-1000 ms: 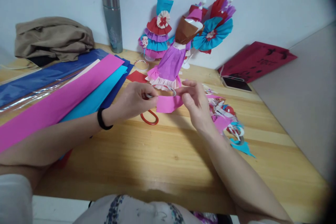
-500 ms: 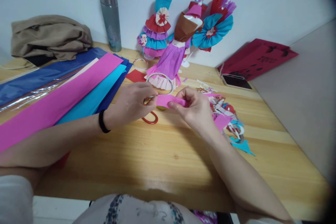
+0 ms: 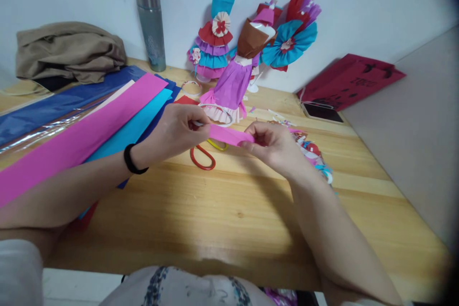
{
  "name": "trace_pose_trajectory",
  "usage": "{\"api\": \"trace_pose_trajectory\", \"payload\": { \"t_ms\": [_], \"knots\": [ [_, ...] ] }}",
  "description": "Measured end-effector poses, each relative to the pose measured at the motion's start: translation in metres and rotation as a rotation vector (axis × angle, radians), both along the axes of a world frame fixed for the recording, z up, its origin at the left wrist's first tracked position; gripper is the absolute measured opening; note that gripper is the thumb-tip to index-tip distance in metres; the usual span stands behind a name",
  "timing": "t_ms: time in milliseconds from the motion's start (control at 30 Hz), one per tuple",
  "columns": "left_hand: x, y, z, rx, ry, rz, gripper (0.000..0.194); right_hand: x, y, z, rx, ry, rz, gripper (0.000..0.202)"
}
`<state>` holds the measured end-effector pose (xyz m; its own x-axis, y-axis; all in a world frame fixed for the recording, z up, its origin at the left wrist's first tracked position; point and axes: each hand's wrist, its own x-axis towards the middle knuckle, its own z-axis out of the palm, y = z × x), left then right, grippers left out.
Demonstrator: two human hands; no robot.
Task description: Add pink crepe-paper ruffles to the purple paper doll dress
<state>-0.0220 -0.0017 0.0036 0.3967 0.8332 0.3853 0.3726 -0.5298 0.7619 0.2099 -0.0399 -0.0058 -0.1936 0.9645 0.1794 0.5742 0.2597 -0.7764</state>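
A short pink strip [image 3: 229, 135] is stretched between my two hands above the table. My left hand [image 3: 179, 129] pinches its left end, and my right hand [image 3: 274, 146] grips the right end between thumb and fingers. Below the strip lie a red loop handle [image 3: 202, 158] and a yellow one [image 3: 219, 145]; the parts they belong to are hidden. Just behind the strip, a white ring [image 3: 229, 117] rests near the frilled hem of a purple paper dress [image 3: 233, 83] on a small stand.
Long pink paper [image 3: 82, 129], with blue sheets, lies at left. Behind stand a grey bottle [image 3: 151, 28], a tiered paper dress [image 3: 215, 48] and a blue paper fan [image 3: 292, 44]. At right are scraps [image 3: 313, 150], a phone [image 3: 322, 112] and a red bag [image 3: 353, 81].
My hands have moved slightly apart, and more of the pink strip shows, now sloping down to the right. My left hand has shifted up and left, uncovering more of the red and yellow handles.
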Motion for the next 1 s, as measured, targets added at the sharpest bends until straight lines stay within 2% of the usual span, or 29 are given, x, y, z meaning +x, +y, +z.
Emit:
{"api": "trace_pose_trajectory", "payload": {
  "t_ms": [133, 233, 333, 433, 500, 633, 733, 900, 1000],
  "knots": [
    [-0.004, 0.004, 0.014, -0.096, -0.015, -0.008, 0.015, 0.009, 0.001, 0.001, 0.011, -0.081, 0.021, 0.022],
    [-0.005, 0.004, 0.016, -0.127, -0.016, -0.036, 0.018, 0.006, -0.002, 0.002, 0.018, -0.118, 0.055, 0.018],
    [-0.003, 0.0, 0.014, -0.122, -0.007, -0.062, 0.018, -0.002, -0.006, 0.004, 0.054, -0.06, 0.088, 0.017],
    [-0.001, -0.004, 0.01, -0.095, 0.023, -0.053, 0.015, -0.014, -0.011, 0.005, 0.091, -0.046, 0.078, 0.024],
    [0.001, -0.007, 0.006, -0.073, 0.059, -0.037, 0.014, -0.021, -0.015, 0.005, 0.132, -0.084, 0.039, 0.026],
    [0.003, -0.009, -0.001, -0.033, 0.085, -0.009, 0.016, -0.035, -0.022, 0.004, 0.236, -0.108, -0.081, 0.014],
    [0.005, -0.009, -0.007, -0.004, 0.053, -0.025, 0.019, -0.04, -0.023, 0.0, 0.277, -0.131, -0.139, 0.021],
    [0.007, -0.009, -0.01, 0.017, 0.055, -0.032, 0.02, -0.04, -0.022, -0.002, 0.354, -0.153, -0.112, 0.014],
    [0.008, -0.01, -0.01, 0.027, 0.073, -0.014, 0.02, -0.04, -0.022, -0.001, 0.33, -0.129, -0.101, 0.013]
  ]
}}
